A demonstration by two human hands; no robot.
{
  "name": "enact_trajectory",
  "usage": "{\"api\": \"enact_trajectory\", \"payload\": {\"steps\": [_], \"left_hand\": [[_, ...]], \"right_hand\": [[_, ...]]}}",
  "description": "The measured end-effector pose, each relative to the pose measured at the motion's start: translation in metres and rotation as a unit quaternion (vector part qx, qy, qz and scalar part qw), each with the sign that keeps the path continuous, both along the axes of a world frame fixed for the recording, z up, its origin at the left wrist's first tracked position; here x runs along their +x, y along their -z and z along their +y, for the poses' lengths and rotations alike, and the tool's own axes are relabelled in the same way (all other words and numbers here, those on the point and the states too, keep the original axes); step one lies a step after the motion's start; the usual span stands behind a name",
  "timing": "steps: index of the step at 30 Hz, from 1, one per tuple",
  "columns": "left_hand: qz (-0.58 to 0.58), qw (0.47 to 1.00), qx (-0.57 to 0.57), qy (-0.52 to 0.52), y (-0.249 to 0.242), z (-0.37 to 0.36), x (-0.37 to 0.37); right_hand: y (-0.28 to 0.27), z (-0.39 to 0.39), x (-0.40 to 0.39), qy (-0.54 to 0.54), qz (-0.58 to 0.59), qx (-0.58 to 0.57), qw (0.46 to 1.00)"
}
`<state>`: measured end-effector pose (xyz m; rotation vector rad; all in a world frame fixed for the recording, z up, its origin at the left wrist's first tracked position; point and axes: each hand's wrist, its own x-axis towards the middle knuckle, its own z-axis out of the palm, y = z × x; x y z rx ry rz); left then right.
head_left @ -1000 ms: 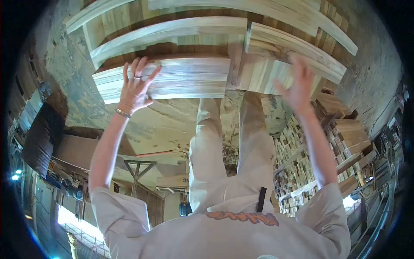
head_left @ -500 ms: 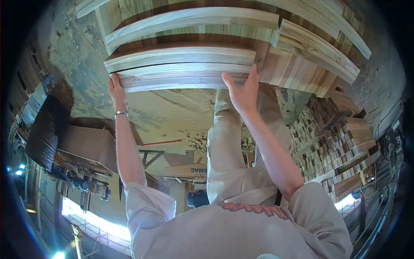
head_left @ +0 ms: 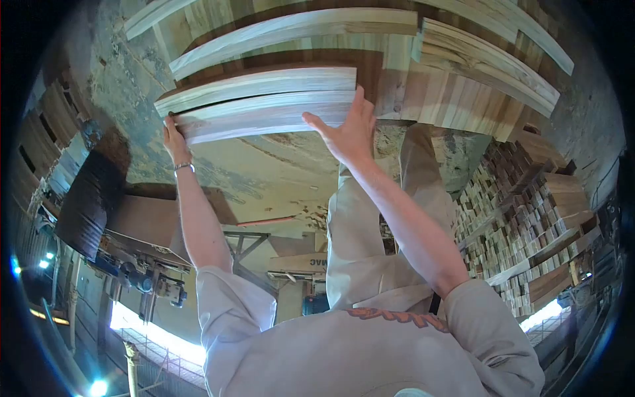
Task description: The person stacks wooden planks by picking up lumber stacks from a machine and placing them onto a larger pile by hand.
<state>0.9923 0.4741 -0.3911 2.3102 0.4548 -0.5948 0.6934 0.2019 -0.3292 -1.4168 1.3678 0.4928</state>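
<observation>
In the head view, my left hand (head_left: 176, 144) is at the left end of a bundle of pale wooden strips (head_left: 264, 114), its fingertips against the corner; I can't tell how tightly its fingers are closed. A metal bracelet (head_left: 184, 168) circles that wrist. My right hand (head_left: 347, 135) is spread, thumb well apart from the fingers, with the thumb against the near face of the bundle and the fingers at its right end. So the bundle lies crosswise between my hands, and a dark gap runs between its farther strip (head_left: 258, 87) and the nearer ones.

Beyond both hands, a long, pale board (head_left: 297, 36) lies across a surface of joined planks (head_left: 463, 99). Another board (head_left: 489, 63), with streaky grain, slants away to the right of my right hand. On my side of the bundle I see the dusty floor (head_left: 264, 159) and my light trousers (head_left: 360, 225). A reddish stick (head_left: 266, 221) lies on the floor, between my forearms. Nearer my body and well right of my right hand stand stacked wood blocks (head_left: 522, 212). Left of my left forearm is a dark, bent sheet (head_left: 89, 202).
</observation>
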Motion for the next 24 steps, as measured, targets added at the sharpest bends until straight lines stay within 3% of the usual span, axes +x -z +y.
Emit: {"api": "enact_trajectory", "payload": {"steps": [4,6,12,15,18,21,24], "left_hand": [[-0.031,0.996,0.049,0.064,-0.037,-0.008,-0.022],[-0.084,0.98,0.132,0.118,-0.066,-0.006,-0.035],[-0.135,0.958,0.219,0.127,-0.131,0.004,-0.062],[-0.184,0.938,0.237,0.173,-0.183,-0.017,-0.083],[-0.175,0.939,0.251,0.156,-0.223,-0.049,-0.116],[-0.15,0.954,0.193,0.176,-0.226,-0.095,-0.165],[-0.058,0.951,0.208,0.22,-0.201,-0.164,-0.224]], "right_hand": [[-0.002,0.001,-0.021,0.042,-0.022,-0.022,0.999],[-0.022,0.0,-0.026,0.075,-0.032,-0.016,0.997],[-0.024,-0.006,-0.025,0.104,-0.065,-0.014,0.992],[-0.031,-0.01,-0.035,0.119,-0.091,-0.031,0.988],[-0.048,-0.025,-0.064,0.108,-0.07,-0.069,0.989],[-0.059,-0.066,-0.115,0.156,-0.05,-0.094,0.982],[-0.04,-0.107,-0.189,0.145,0.062,-0.161,0.974]]}}
